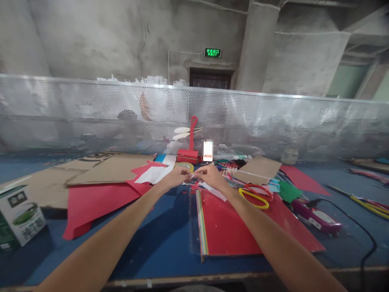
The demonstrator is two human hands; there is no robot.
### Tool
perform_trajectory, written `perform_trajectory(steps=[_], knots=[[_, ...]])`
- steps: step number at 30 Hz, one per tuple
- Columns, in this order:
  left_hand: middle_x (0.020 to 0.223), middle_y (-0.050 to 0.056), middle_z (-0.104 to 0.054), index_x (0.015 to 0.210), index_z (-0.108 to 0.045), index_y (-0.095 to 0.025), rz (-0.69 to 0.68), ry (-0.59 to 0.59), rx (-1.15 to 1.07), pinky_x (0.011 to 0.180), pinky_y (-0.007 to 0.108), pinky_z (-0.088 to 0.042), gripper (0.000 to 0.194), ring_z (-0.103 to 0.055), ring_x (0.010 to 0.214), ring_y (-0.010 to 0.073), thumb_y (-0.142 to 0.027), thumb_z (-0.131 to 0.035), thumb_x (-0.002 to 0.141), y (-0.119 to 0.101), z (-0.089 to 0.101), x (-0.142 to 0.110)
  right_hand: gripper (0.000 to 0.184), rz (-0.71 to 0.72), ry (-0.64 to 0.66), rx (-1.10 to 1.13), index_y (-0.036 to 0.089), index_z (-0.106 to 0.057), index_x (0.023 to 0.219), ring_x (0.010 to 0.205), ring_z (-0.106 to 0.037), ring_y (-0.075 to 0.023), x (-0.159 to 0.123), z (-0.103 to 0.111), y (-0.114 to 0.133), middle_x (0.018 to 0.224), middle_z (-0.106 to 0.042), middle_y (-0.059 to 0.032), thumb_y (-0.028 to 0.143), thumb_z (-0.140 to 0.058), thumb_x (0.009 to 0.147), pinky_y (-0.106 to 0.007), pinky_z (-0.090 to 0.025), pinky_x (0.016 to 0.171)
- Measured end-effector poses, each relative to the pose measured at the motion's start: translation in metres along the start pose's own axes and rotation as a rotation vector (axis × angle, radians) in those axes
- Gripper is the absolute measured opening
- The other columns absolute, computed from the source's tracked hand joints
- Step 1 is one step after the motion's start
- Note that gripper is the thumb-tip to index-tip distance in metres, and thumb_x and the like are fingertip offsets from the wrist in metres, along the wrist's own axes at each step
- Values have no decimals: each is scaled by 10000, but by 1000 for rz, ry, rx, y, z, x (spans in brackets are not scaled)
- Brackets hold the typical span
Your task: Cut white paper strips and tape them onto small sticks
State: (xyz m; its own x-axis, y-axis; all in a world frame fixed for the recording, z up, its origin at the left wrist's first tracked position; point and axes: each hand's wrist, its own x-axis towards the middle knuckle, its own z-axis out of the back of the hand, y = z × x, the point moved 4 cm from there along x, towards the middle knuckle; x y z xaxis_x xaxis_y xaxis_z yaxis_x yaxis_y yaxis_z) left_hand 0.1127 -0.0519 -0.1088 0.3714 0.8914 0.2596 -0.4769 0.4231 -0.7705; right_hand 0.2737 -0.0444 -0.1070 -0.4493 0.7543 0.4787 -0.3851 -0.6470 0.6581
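Note:
Over the middle of the blue table, my left hand [176,178] and my right hand [210,177] meet almost fingertip to fingertip. Both are closed in a pinch on a small white piece [192,176], which looks like paper; the fingers cover most of it. A yellow roll of tape [188,165] lies just behind my left fingers. Beside that hand is a white sheet of paper [152,175] on torn red paper. Small red and white scraps [194,187] lie below my fingertips. Under my right forearm rests a stack of coloured paper [231,227], red on top.
Scissors [257,202] with yellow and red handles lie right of my right wrist. A purple device [317,217] trails a black cord. Left are cardboard [103,168] and a milk carton [24,219]. A red box [187,155] and a lit phone [208,149] stand before the perforated metal screen [121,101].

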Motion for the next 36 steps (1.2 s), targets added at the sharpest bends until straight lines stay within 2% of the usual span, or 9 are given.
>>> perform_trajectory(steps=[5, 10, 13, 20, 24, 28, 30, 33, 36], knots=[[626, 10, -600, 736, -620, -138, -39, -22, 20, 562, 247, -412, 315, -537, 583, 133, -448, -591, 781, -4, 0, -1, 240, -48, -43, 167, 119, -710, 847, 591, -613, -149, 2, -1, -4, 710, -690, -56, 337, -679, 751, -234, -465, 552], [604, 0, -582, 702, -609, -139, -64, -46, 27, 559, 241, -402, 286, -519, 568, 123, -406, -574, 798, -6, 1, -1, 150, -49, -93, 20, 142, -690, 822, 546, -587, -127, 4, -1, -9, 687, -681, -36, 269, -621, 781, -223, -443, 540], [616, 0, -584, 698, -610, -141, -67, -57, 31, 551, 237, -397, 276, -520, 571, 122, -397, -573, 796, -4, 1, 0, 175, -35, -110, -88, 159, -701, 815, 533, -578, -121, 4, 1, -8, 695, -695, -32, 292, -587, 822, -220, -427, 548], [641, 5, -603, 695, -600, -144, -92, -57, 41, 551, 235, -400, 228, -528, 576, 123, -350, -572, 788, -1, -1, 2, 426, 25, -44, -235, 160, -702, 679, 600, -626, -141, 0, 10, 5, 653, -706, -39, 472, -511, 897, -217, -394, 580], [634, 11, -614, 703, -610, -145, -115, -59, 74, 556, 240, -402, 216, -534, 572, 128, -334, -562, 795, -7, -1, 0, 588, -48, 33, -282, 155, -646, 545, 532, -608, -141, -1, 11, 2, 479, -626, -35, 552, -426, 919, -220, -395, 589], [661, 24, -643, 729, -626, -143, -107, -51, 103, 566, 242, -403, 192, -551, 591, 135, -313, -563, 794, -8, -2, 0, 705, -89, 44, -290, 151, -616, 478, 452, -564, -138, -2, 10, -1, 386, -544, -41, 595, -318, 937, -232, -406, 579], [680, 29, -653, 734, -628, -142, -106, -42, 105, 575, 243, -410, 192, -562, 607, 139, -315, -566, 793, -7, -2, 0, 644, -59, 64, -203, 140, -682, 597, 475, -583, -135, -3, 9, 0, 471, -612, -43, 564, -340, 941, -227, -416, 572], [688, 28, -656, 736, -632, -143, -89, -38, 93, 580, 242, -415, 203, -568, 622, 143, -331, -575, 788, -5, -2, 0, 342, 40, 67, -70, 146, -717, 879, 601, -643, -141, -3, 7, 6, 713, -715, -44, 445, -551, 872, -214, -445, 590], [660, 17, -640, 715, -623, -145, -66, -40, 79, 566, 239, -408, 226, -558, 608, 140, -354, -578, 789, -5, -1, -1, 189, 92, 29, -60, 153, -707, 890, 684, -660, -154, -3, 7, 12, 768, -718, -47, 308, -655, 795, -220, -465, 635]])
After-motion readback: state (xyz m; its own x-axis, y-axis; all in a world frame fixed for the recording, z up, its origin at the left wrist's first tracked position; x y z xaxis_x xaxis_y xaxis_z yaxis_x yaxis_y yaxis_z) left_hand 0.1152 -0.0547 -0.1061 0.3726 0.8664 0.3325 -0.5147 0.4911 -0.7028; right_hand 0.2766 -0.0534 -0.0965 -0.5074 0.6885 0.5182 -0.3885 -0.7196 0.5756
